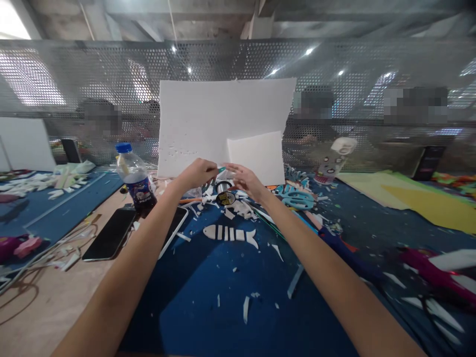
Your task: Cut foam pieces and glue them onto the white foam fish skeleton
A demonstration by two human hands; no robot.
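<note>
Both my arms reach forward over a blue cutting mat (223, 297). My left hand (197, 173) is closed in a pinch on a small thin thing with a teal tip that I cannot make out. My right hand (245, 181) sits close beside it with fingers curled toward the same spot, over a small spool (224, 194) with a black and yellow label. A white foam fish skeleton (230, 233) lies on the mat just below the hands. Two white foam boards (223, 121) lean upright behind them.
A plastic bottle (136, 181) with a blue cap stands at the left, next to two dark phones (111, 234). White foam scraps litter the mat. Yellow and green sheets (420, 198) lie at the right. People sit behind a perforated metal screen (372, 99).
</note>
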